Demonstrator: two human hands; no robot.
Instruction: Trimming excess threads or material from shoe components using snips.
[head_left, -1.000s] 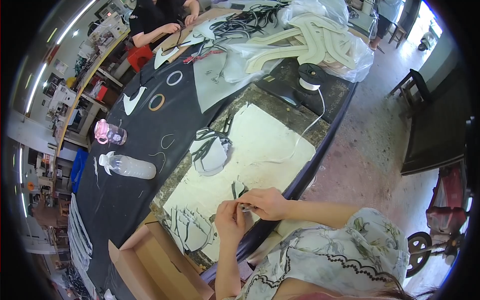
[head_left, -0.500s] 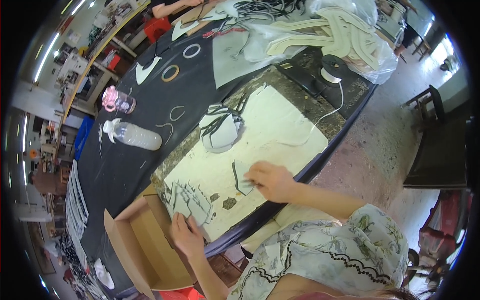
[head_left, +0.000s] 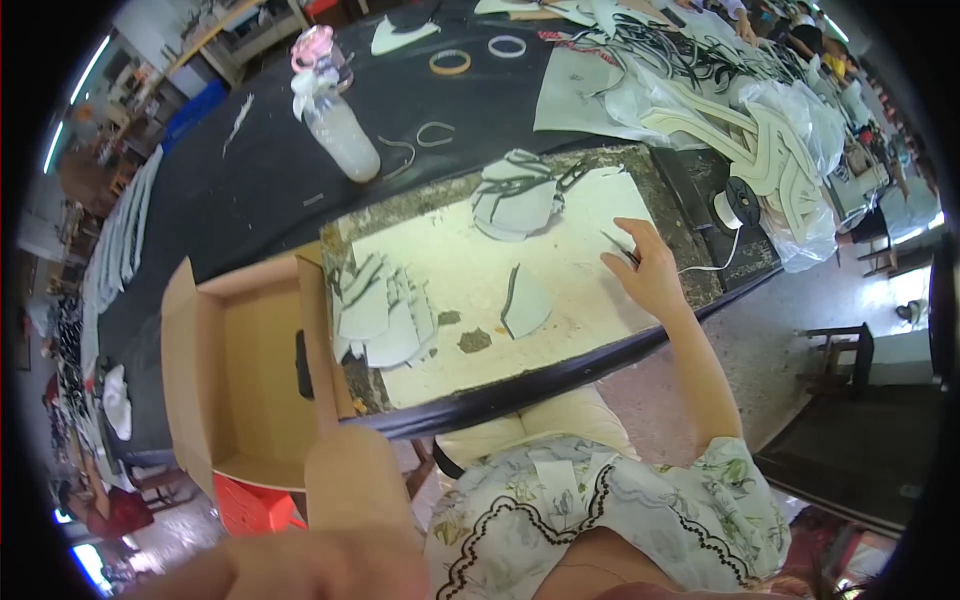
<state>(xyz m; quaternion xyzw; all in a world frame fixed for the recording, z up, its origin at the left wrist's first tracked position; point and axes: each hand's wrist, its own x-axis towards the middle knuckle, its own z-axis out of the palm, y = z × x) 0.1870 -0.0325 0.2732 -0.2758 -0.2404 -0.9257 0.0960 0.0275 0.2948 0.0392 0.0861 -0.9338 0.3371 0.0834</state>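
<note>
My right hand [head_left: 648, 270] is over the right part of the pale work board [head_left: 440, 380]. Between its thumb and fingers is a thin, dark, pointed tool [head_left: 622, 246], too small to name exactly. A single grey-white curved piece [head_left: 528, 303] with a dark strip along its left edge lies mid-board, apart from both hands. My left hand [head_left: 300, 565] is raised close to the camera at the lower edge, blurred, its fingers hidden. Overlapping grey-white pieces [head_left: 385, 318] lie at the board's left. Another stack with black strips [head_left: 515, 198] sits at its far side.
An open cardboard box [head_left: 265, 390] stands left of the board. Beyond are a bottle of whitish liquid [head_left: 342, 140], a pink-topped bottle [head_left: 318, 50] and tape rolls [head_left: 450, 63]. A spool [head_left: 735, 203] trails white cord at right. Cream curved parts [head_left: 760, 140] lie behind it.
My left hand has left the left-hand pieces and risen toward the camera. My right hand has let go of the single piece and moved right. The view has shifted.
</note>
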